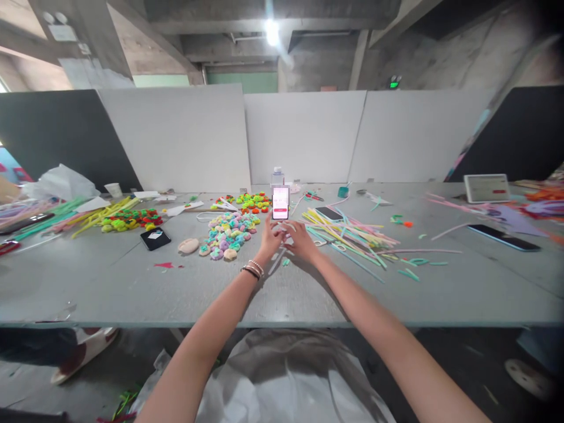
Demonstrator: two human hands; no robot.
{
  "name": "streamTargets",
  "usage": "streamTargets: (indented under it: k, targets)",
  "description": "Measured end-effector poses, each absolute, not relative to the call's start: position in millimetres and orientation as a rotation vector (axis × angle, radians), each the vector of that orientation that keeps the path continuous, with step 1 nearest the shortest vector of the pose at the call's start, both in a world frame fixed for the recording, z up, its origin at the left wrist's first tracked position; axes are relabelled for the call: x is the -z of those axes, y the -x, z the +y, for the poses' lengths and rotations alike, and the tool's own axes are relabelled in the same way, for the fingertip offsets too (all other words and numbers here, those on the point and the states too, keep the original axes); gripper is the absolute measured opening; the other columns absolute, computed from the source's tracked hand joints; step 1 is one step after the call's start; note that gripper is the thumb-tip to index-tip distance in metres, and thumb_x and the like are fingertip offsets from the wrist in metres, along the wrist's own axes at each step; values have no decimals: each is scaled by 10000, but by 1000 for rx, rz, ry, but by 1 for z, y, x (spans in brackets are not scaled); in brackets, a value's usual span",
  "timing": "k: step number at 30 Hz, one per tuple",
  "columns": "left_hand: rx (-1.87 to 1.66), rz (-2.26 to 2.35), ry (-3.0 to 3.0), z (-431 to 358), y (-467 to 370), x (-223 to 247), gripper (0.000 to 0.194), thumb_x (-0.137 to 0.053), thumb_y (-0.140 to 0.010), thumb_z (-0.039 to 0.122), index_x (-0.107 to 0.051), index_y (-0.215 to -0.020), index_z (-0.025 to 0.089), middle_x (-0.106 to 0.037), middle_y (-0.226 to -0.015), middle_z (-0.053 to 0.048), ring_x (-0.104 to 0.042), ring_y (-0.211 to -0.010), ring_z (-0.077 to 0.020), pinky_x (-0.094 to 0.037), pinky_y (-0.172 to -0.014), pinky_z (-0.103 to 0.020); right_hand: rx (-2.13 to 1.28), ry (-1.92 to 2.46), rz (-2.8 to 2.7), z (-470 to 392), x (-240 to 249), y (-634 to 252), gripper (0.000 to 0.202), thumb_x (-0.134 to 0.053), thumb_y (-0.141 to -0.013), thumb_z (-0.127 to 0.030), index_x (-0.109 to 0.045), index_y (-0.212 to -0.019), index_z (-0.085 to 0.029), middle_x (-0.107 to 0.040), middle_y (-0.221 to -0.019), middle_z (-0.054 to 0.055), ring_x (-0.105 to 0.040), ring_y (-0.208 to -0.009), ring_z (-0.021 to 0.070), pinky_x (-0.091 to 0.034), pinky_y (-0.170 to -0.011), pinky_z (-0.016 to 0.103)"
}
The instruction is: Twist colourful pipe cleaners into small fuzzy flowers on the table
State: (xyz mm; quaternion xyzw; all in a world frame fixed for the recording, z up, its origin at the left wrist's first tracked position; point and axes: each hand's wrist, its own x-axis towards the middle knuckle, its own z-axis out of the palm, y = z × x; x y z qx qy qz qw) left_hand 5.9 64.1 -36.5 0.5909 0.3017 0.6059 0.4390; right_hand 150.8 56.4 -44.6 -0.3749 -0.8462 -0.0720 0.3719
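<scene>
My left hand [271,239], with bracelets on its wrist, and my right hand [303,241] meet over the middle of the table, fingers bent together. Whatever sits between the fingertips is too small to make out. Just behind them a phone [281,202] with a lit screen stands upright. Beneath the hands lie a pale strip [277,261] and a small green scrap [286,262]. To the left of my left hand is a heap of pastel fuzzy twisted pieces [229,232]. Right of my right hand spreads a bundle of pastel pipe cleaners [352,235].
A dark phone [329,213] rests behind the bundle, another phone [503,237] farther right. A clear bottle [277,175] stands behind the upright phone. Red and green fuzzy pieces [127,220], a black square object [155,237] and a beige rounded object [188,245] lie left. White panels [304,138] close off the back.
</scene>
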Motion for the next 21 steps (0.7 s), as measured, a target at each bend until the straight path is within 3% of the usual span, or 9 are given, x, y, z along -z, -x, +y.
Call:
streamTargets:
  k: [5,13,21]
  targets:
    - [-1402,759,-1420,63,3,51,1008,-672,-640,66,-160,-1474,308,-618,-1054,-55,-583,-628,-65,-478,-584,-194,203,958,-2198,51,58,-150,569,-637,-792,-253,-455,-1328,-192,-488,-1290,153,-406,-1207,294,-348,-1010,491]
    - [-1379,800,-1443,63,0,53,1070,-601,-601,-25,-92,-1496,268,-640,-866,-10,-560,-600,-71,-454,-577,-192,207,973,-2220,48,55,-143,620,-677,-740,-172,-487,-1330,-195,-500,-1285,129,-400,-1176,284,-384,-987,448]
    - [-1358,764,-1312,60,-2,53,1138,-669,-573,-16,-74,-1493,289,-659,-986,-61,-589,-639,-89,-470,-592,-213,190,1008,-2211,48,55,-145,389,-670,-775,-210,-625,-1160,-238,-557,-1191,87,-441,-1105,252,-398,-960,422]
